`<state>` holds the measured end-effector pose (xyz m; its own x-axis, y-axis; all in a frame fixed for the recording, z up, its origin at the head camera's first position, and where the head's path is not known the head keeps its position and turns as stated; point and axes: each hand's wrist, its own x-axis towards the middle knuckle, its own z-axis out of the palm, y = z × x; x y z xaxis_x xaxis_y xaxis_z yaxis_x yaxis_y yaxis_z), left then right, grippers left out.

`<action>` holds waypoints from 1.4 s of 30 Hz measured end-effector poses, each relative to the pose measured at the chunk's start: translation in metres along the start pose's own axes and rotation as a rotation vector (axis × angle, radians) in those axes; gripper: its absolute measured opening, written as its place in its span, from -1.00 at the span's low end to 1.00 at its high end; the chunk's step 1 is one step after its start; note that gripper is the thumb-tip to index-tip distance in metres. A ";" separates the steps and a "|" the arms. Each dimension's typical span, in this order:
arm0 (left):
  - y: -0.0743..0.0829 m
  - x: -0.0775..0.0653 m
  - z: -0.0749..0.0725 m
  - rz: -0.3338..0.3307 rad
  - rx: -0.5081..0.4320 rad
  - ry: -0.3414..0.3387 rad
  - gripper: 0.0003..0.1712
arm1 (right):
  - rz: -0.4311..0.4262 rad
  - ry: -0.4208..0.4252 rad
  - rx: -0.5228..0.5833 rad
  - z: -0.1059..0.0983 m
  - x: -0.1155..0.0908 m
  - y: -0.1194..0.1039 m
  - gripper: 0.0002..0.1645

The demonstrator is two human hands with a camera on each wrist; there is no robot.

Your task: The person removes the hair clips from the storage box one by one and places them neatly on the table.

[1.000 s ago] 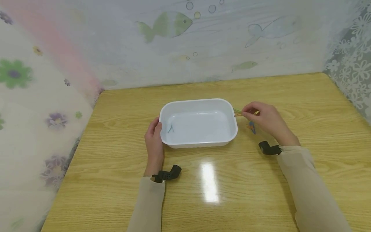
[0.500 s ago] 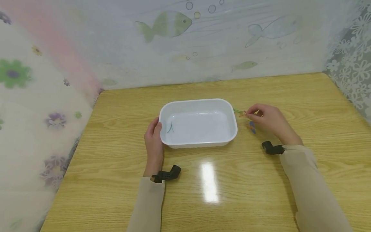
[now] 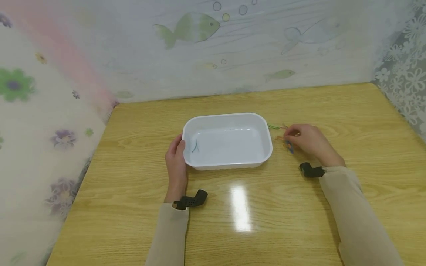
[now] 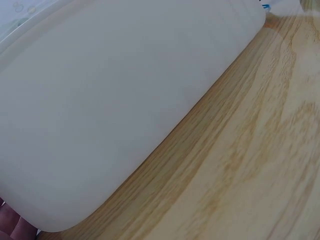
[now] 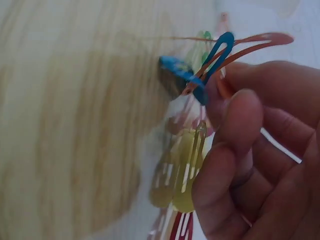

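A white plastic tub (image 3: pixel 229 144) stands on the wooden table, with a thin teal forked piece (image 3: pixel 195 147) inside at its left end. My left hand (image 3: pixel 176 159) grips the tub's left wall, thumb over the rim; only fingertips (image 4: pixel 12 222) show in the left wrist view. Right of the tub, my right hand (image 3: pixel 307 142) pinches an orange snap hair clip (image 5: pixel 265 41). A blue hair clip (image 5: pixel 182 70) crosses the orange one at the fingertips; whether it is also held, I cannot tell.
Beside the tub's right wall lies a green clip (image 3: pixel 273 126). Below the right fingers in the right wrist view are a yellow clip (image 5: pixel 185 175) and a red clip (image 5: pixel 181 227). A fish-painted wall (image 3: pixel 199 66) borders the table's far edge.
My right hand has drawn back from the tub's right rim, then come down toward the blue clip. The green clip now lies apart from the fingers. My left hand stays on the tub.
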<state>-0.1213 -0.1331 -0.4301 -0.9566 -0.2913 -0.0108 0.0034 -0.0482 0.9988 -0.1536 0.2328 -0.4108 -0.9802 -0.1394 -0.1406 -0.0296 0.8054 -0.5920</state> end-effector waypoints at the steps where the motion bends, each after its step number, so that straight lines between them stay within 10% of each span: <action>1: 0.000 0.000 0.000 -0.001 0.006 0.000 -0.62 | 0.000 -0.001 -0.006 0.000 -0.001 0.000 -0.71; 42: 0.001 -0.001 0.000 0.026 0.006 -0.006 -0.61 | 0.012 0.022 -0.048 -0.005 -0.002 -0.001 -0.60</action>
<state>-0.1209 -0.1326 -0.4288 -0.9581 -0.2861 0.0150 0.0260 -0.0346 0.9991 -0.1524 0.2352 -0.4054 -0.9846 -0.1168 -0.1299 -0.0262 0.8339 -0.5514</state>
